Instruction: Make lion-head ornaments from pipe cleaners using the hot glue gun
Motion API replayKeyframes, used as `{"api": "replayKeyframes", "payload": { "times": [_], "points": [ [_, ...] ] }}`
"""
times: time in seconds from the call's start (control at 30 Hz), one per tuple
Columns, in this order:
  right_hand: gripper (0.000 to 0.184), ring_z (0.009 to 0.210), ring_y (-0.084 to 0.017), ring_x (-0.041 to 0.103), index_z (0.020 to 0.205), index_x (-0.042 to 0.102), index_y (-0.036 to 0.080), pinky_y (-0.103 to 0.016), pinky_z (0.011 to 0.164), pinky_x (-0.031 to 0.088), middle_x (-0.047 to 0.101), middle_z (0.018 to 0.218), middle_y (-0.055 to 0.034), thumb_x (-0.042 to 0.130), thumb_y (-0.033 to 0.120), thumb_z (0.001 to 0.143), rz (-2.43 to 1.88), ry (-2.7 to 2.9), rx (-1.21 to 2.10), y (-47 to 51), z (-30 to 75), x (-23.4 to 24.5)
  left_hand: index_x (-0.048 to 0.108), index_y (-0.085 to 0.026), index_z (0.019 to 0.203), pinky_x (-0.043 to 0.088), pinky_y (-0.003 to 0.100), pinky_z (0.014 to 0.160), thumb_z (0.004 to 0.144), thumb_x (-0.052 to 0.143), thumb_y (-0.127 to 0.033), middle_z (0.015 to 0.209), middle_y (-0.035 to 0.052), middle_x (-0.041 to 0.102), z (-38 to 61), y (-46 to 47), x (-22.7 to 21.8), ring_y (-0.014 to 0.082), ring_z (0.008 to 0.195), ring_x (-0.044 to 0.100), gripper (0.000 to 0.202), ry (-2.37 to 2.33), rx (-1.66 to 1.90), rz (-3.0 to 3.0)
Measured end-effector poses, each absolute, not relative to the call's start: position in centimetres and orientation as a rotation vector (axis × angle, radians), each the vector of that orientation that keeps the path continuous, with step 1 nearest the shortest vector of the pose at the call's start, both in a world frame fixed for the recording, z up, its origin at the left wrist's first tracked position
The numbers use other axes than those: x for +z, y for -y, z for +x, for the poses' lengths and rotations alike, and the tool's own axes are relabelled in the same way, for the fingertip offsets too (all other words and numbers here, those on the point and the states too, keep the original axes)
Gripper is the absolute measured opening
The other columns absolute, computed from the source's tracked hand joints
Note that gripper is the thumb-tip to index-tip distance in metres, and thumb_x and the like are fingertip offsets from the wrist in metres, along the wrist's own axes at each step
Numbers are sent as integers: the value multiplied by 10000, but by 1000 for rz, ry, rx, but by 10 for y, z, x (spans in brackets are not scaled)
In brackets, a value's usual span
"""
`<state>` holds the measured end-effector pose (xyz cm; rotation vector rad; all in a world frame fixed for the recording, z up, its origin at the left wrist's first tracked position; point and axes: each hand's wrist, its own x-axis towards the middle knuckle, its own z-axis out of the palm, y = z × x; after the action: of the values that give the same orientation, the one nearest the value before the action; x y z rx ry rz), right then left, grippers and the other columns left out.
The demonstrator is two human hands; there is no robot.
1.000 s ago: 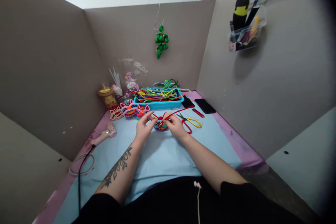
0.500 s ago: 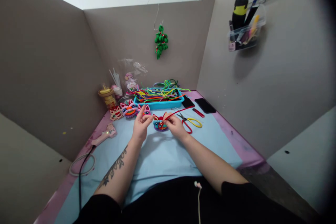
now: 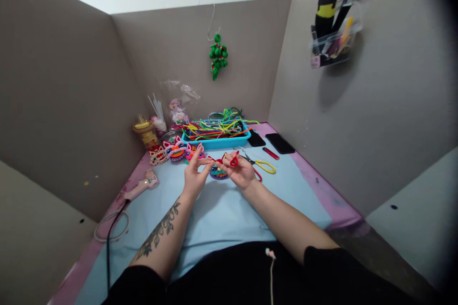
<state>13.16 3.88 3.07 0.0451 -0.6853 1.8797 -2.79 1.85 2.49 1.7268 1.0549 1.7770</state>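
Red cord point(image 3: 234, 159) that trailed out to the right half a second ago now shows as a loop at the fingers of the right hand point(image 3: 241, 171), which has turned to show more palm; the left hand point(image 3: 196, 174) has moved in toward the colourful animal head point(image 3: 219, 170). That head sits between the hands, over the middle of the tabletop point(image 3: 222, 209). The right hand grips the cord; the left hand's thumb and forefinger come close together at the head's left side, but whether they pinch anything cannot be told.

Bare blue cloth lies between the forearms, bounded nearest by the black shirt point(image 3: 229, 271). Grey panels point(image 3: 200, 57) close off the left, back and right.

Fingers cover the upper part of the head, and the cord's ends are hard to make out. The right hand partly hides the red handle of the scissors point(image 3: 266, 167).

Those scissors lie just beside the right hand, near a red cutter point(image 3: 271, 153) and a black phone point(image 3: 280, 143). Behind the hands, a blue tray point(image 3: 218, 143) of cords blocks the way back. More animal heads point(image 3: 175, 149) stand beyond the left hand, with a pink glue gun point(image 3: 143, 186) farther left.
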Motion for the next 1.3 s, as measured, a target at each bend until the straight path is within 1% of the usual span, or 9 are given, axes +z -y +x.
{"api": "replayKeyframes", "payload": {
  "times": [0.1, 0.23, 0.43, 0.67, 0.77, 0.93, 1.07, 1.17, 1.3],
  "points": [
    [209, 528, -78, 384, 628, 451, 188, -467, 900, 447, 380, 606, 64, 606, 195, 769, 50, 640, 1907, -40, 130, 29, 378, -212, 1353, 452, 374, 921, 741, 661, -237, 827, 25, 705, -28, -18, 24, 174, 855, 659, 675, -1049, 1772, 1750],
    [230, 510, -74, 379, 616, 424, 188, -465, 893, 451, 364, 592, 68, 582, 183, 783, 54, 597, 1932, -40, 128, 29, 362, -210, 1364, 451, 374, 921, 742, 661, -233, 821, 26, 709, -29, -17, 25, 181, 867, 658, 690, -1071, 1761, 1755],
    [195, 517, -74, 406, 645, 435, 190, -412, 885, 466, 359, 586, 72, 580, 157, 771, 68, 557, 1964, -40, 127, 28, 390, -214, 1348, 456, 372, 915, 735, 666, -249, 817, 23, 712, -28, -17, 26, 184, 860, 662, 673, -1068, 1759, 1742],
    [215, 492, -73, 372, 625, 411, 198, -392, 863, 471, 327, 580, 74, 554, 127, 770, 34, 565, 1946, -37, 125, 30, 439, -202, 1310, 462, 363, 908, 741, 657, -262, 836, 28, 712, -28, -15, 25, 178, 852, 661, 612, -1095, 1731, 1744],
    [226, 501, -76, 372, 612, 406, 197, -355, 832, 481, 312, 576, 70, 562, 132, 762, 20, 588, 1942, -38, 123, 28, 436, -196, 1307, 468, 367, 900, 746, 652, -266, 846, 36, 714, -27, -15, 25, 180, 843, 664, 605, -1078, 1695, 1744],
    [219, 517, -71, 372, 610, 425, 189, -263, 739, 494, 339, 590, 59, 577, 158, 764, -5, 598, 1911, -41, 124, 26, 379, -178, 1337, 481, 369, 882, 729, 671, -268, 810, 37, 714, -26, -16, 25, 188, 842, 671, 681, -1045, 1662, 1632],
    [204, 550, -81, 395, 613, 449, 185, -290, 746, 499, 388, 599, 47, 611, 166, 736, -37, 655, 1863, -40, 127, 29, 372, -173, 1334, 467, 384, 905, 717, 684, -259, 808, 42, 714, -27, -17, 27, 193, 858, 670, 696, -1027, 1698, 1553],
    [211, 569, -92, 408, 606, 450, 187, -340, 777, 501, 409, 603, 42, 634, 167, 706, -45, 719, 1839, -38, 128, 31, 366, -172, 1333, 462, 396, 911, 711, 690, -255, 797, 40, 713, -27, -17, 28, 197, 860, 670, 707, -1007, 1710, 1550],
    [227, 563, -94, 406, 606, 436, 192, -411, 844, 487, 401, 603, 47, 637, 194, 711, -46, 745, 1830, -36, 127, 32, 375, -171, 1326, 460, 396, 915, 710, 690, -265, 797, 43, 714, -26, -15, 29, 197, 859, 672, 698, -1004, 1695, 1574]
  ]
}}
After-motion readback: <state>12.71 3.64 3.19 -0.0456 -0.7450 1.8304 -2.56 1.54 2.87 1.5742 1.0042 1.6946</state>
